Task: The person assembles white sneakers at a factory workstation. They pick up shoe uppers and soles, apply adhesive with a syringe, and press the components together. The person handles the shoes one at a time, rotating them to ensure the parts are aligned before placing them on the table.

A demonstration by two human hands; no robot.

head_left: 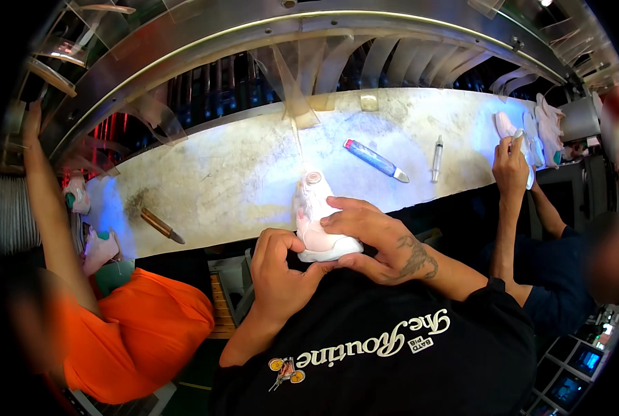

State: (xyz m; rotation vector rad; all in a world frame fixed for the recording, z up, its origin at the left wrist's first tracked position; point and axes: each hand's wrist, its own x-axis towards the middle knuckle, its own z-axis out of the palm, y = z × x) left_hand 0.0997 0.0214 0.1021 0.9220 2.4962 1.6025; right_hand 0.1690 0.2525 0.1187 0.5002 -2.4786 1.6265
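Close to the near edge of the pale work surface, a white and pale pink shoe (316, 208) points away from me, its rounded heel end toward my body. My left hand (278, 267) grips the heel end from the left, thumb and fingers pressed to its lower rim. From the other side, my right hand (379, 239) wraps the shoe, fingers along its side and thumb under the heel. A blue-handled blade tool (375, 161) with a pink end lies beyond my right hand. Right of it rests a clear syringe (437, 158).
A brown-handled blade (162, 225) lies on the left part of the worktop (205, 187). Clear plastic strips (399, 66) hang along a machine behind. A person in orange (136, 333) reaches up at left; at right a co-worker's hand (510, 166) holds a shoe near several others.
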